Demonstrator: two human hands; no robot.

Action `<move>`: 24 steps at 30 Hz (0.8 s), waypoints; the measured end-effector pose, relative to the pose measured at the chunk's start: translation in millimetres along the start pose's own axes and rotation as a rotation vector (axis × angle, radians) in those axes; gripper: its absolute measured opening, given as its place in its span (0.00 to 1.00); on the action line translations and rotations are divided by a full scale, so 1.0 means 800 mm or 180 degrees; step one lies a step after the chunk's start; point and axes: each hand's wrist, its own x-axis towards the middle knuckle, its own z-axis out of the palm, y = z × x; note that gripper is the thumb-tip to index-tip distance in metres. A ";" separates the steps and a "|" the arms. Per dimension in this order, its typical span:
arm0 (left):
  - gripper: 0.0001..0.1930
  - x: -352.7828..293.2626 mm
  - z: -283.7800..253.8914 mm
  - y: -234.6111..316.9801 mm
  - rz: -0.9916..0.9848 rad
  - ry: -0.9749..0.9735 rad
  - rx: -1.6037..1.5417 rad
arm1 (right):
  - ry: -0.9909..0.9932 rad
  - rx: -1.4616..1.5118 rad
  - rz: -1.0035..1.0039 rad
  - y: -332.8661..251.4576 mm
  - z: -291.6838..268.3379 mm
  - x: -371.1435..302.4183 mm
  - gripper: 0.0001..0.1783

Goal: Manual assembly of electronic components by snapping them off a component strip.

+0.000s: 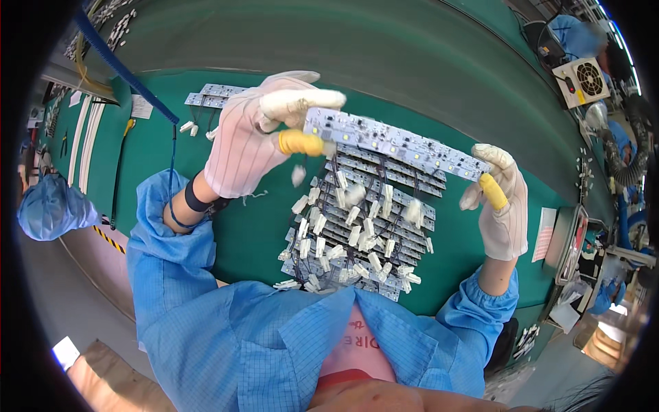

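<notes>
Between my two gloved hands a long white LED circuit board (398,143) is held up, its left end higher than its right. My left hand (264,130), in a striped glove with a yellow thumb cover, pinches the left end. At the right end, my right hand (500,196) grips the board between yellow-covered thumb and fingers. Below it, a stack of similar boards (405,180) lies in overlapping rows, with dark wires and white connectors (353,233) spread over them. A white connector (298,175) dangles, blurred, below my left hand.
More LED boards (220,93) lie behind my left hand on the green mat (254,226). A blue coiled cord (127,62) runs to my left wrist strap (199,199). A metal tray (570,240) stands at the right edge. A co-worker (55,206) is at far left.
</notes>
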 end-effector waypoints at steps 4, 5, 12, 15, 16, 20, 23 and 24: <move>0.22 0.004 0.006 0.010 -0.1458 0.0123 -0.0513 | -0.0034 0.0040 -0.0058 -0.003 0.003 -0.008 0.25; 0.21 0.009 0.008 0.009 -0.1574 0.0123 -0.0537 | 0.0010 0.0037 -0.0015 -0.008 0.010 -0.010 0.31; 0.19 0.013 0.018 -0.009 -0.1682 0.0197 -0.0482 | -0.0448 0.0810 0.0122 -0.021 0.011 -0.020 0.44; 0.19 0.017 0.016 -0.008 -0.1702 0.0075 -0.0281 | -0.0614 0.1215 0.0043 -0.022 0.013 -0.017 0.39; 0.19 0.017 0.015 -0.008 -0.1772 0.0076 -0.0051 | -0.0704 0.1426 0.0039 -0.023 0.015 -0.016 0.37; 0.22 0.009 0.013 -0.010 -0.1698 0.0357 -0.0505 | -0.0454 0.0884 0.0107 -0.021 0.006 -0.011 0.34; 0.23 0.006 0.014 0.000 -0.1438 0.0434 -0.1271 | -0.0118 0.0396 -0.0079 -0.007 0.004 -0.001 0.27; 0.25 0.000 0.015 -0.003 -0.1258 0.0437 -0.1531 | -0.0067 0.0202 -0.0047 -0.007 0.002 0.003 0.26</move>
